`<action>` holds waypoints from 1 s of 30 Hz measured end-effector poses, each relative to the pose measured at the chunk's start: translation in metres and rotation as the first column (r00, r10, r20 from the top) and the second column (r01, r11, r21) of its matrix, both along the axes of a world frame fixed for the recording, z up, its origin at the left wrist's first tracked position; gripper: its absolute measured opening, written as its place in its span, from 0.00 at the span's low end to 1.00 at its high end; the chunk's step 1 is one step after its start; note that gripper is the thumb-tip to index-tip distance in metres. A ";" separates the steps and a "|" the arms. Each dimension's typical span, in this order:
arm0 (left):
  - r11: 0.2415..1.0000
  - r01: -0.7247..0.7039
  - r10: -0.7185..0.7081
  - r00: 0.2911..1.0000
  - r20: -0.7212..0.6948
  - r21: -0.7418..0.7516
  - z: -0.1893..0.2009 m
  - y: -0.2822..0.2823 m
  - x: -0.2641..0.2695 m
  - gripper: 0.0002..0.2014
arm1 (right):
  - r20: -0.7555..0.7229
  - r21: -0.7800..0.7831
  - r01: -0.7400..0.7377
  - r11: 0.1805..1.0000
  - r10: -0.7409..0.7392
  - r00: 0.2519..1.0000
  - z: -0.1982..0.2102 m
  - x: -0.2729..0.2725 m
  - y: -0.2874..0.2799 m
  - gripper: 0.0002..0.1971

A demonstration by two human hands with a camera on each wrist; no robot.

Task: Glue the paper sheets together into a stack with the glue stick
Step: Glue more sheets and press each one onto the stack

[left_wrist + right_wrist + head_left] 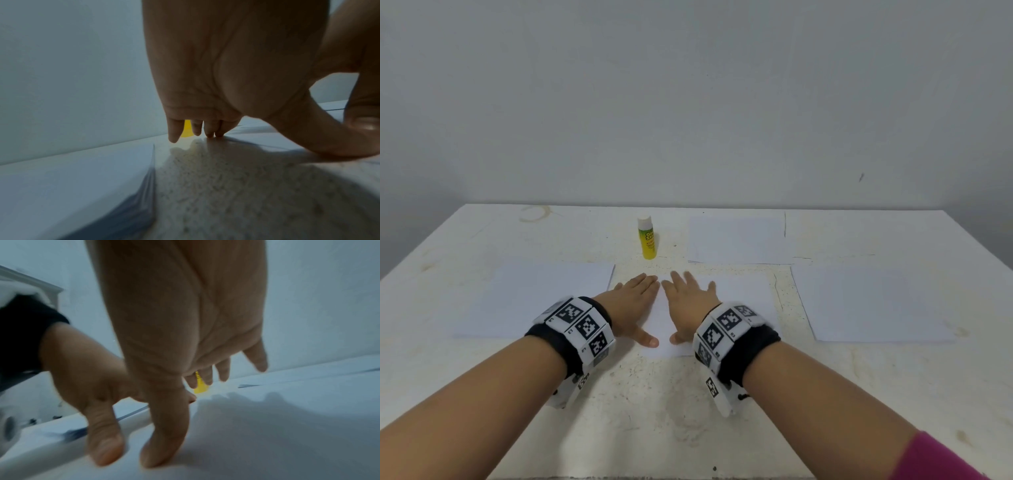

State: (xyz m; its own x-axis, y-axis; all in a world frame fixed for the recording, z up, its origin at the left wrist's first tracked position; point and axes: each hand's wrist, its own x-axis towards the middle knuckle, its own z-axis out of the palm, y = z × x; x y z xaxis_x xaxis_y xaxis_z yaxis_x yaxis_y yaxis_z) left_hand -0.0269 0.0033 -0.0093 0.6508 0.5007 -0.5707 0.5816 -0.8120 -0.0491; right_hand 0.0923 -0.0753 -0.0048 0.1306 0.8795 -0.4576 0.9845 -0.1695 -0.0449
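My biggest worry from here is the middle sheet (736,298) sliding or creasing under my palms: both hands are flat on it, and if I push unevenly the paper could skid on the rough table (688,411) and end up crooked against whatever it gets glued to. The other risk, as I judge it, is the glue stick (647,237), which stands upright with its cap on, just beyond my fingertips; a careless reach forward could knock it over and send it rolling. My left hand (631,301) lies open with fingers straight and thumb spread, holding nothing, its fingers on the left edge of that middle sheet. My right hand (688,301) is likewise open and flat on the sheet, gripping nothing. The glue stick sits a little ahead of the gap between the two hands, near but not touching them. Three more sheets lie apart: one to the left (534,298), one to the far right (873,301), and one at the back right (738,240) beside the glue stick. Nothing looks stacked yet, so I judge the gluing has hardly begun.
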 end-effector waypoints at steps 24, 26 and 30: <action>0.998 -0.038 0.038 0.999 -0.009 -0.048 0.001 -0.001 -0.002 0.58 | -0.048 -0.013 0.166 0.986 -0.166 0.985 0.016 0.048 -0.020 0.36; 0.998 -0.037 0.037 0.999 -0.010 -0.045 -0.001 0.000 -0.002 0.59 | -0.097 0.025 0.128 0.992 -0.125 0.987 0.009 0.022 -0.011 0.43; 0.998 -0.041 0.040 0.999 -0.013 -0.037 -0.002 0.001 -0.002 0.59 | -0.045 -0.006 0.053 0.999 -0.053 0.998 -0.004 0.014 -0.009 0.55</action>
